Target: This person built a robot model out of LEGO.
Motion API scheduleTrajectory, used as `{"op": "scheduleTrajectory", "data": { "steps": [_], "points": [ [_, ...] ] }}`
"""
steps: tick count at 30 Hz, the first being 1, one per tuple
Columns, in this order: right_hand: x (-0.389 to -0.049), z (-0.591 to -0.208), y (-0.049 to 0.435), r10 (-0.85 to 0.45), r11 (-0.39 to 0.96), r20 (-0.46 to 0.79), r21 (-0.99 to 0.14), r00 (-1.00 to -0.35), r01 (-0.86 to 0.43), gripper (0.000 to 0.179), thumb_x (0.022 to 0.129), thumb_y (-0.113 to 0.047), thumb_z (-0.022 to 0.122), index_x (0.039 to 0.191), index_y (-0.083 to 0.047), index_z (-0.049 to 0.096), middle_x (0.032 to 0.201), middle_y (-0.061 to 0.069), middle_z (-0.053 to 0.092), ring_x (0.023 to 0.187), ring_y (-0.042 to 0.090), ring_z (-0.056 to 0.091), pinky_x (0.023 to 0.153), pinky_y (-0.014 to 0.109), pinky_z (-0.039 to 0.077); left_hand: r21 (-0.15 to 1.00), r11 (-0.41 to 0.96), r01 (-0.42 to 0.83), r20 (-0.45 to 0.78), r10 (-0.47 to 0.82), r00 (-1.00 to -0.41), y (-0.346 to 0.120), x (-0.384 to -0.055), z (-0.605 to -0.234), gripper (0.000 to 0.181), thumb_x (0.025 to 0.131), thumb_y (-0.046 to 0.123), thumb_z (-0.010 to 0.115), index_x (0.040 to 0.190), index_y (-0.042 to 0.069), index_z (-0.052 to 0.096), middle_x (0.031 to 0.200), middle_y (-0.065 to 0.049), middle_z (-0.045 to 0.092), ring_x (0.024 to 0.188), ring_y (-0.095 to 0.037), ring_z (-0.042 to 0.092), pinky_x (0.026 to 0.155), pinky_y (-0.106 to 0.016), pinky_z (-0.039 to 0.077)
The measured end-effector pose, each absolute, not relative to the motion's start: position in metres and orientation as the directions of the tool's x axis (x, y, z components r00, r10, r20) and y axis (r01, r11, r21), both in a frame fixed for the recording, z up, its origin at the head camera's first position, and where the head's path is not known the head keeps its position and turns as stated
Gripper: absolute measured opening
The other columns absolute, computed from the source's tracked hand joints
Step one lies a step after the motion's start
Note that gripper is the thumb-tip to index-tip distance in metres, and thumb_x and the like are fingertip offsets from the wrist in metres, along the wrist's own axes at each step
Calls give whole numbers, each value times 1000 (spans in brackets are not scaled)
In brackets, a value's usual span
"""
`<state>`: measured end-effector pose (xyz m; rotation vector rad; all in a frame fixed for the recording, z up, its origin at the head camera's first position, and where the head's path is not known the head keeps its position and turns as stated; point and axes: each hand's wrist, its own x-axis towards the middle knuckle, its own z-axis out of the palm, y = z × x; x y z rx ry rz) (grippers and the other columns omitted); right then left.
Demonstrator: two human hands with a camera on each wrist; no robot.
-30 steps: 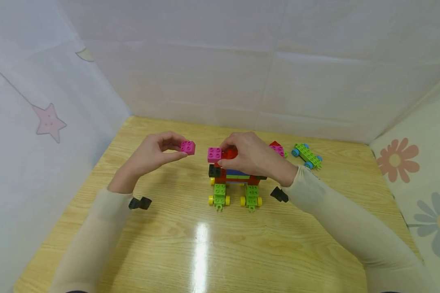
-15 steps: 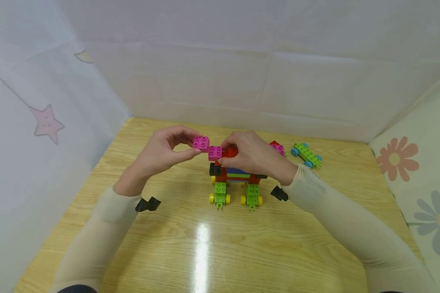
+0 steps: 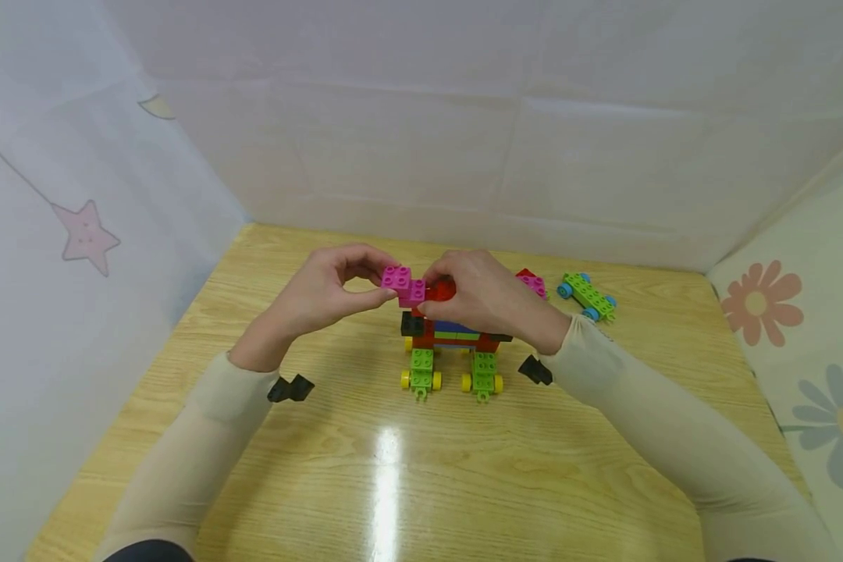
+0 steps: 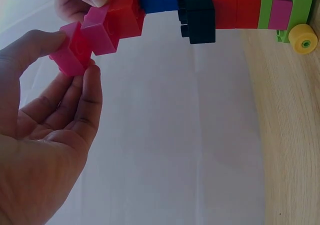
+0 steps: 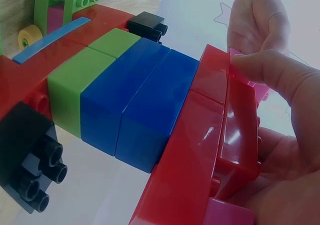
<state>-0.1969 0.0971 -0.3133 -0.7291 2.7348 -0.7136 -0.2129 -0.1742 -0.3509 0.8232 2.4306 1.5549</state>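
My left hand (image 3: 333, 289) pinches a pink toy building brick (image 4: 74, 50) between thumb and fingertips. It overlaps a second pink brick (image 4: 102, 31) on the upper left of a built figure; whether their studs are joined I cannot tell. My right hand (image 3: 488, 297) grips the red brick (image 5: 241, 130) at the top of the figure, thumb on one side and fingers on the other. Below the red top come blue bricks (image 5: 145, 110), a lime layer (image 5: 82, 80) and black bricks (image 4: 201, 17) at the sides. Lime wheeled bases (image 3: 421, 371) with yellow wheels carry the figure.
Behind my right hand lie pink and red bricks (image 3: 532, 285), partly hidden. A lime wheeled base (image 3: 588, 298) with blue wheels stands farther right on the wooden table (image 3: 309, 468). Printed cloth (image 3: 407, 140) surrounds the table's back and sides.
My left hand has moved right with its pink brick, from apart to overlapping the pink brick on the figure. My right hand stays in nearly the same place, still gripping the red brick.
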Motion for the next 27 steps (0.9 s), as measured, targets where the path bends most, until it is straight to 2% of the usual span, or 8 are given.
{"op": "scheduleTrajectory", "data": {
  "steps": [13,27],
  "points": [
    [-197,-314,95,-527,754,-74,-500,-847,-426,40,102,-37,81,130,-9,81,117,3,79,96,20,69,84,37,60,845,342,411,179,543,-821,-173,-217,-349,27,98,15,87,125,12,81,120,-5,81,104,-21,74,95,-24,60],
    [-197,-313,96,-524,758,-82,-499,-848,-420,41,101,-37,83,131,-10,81,118,2,78,98,21,69,85,37,60,808,404,428,154,557,-816,-171,-218,-343,28,98,15,87,125,11,80,119,-4,81,103,-20,74,95,-23,60]
  ]
}}
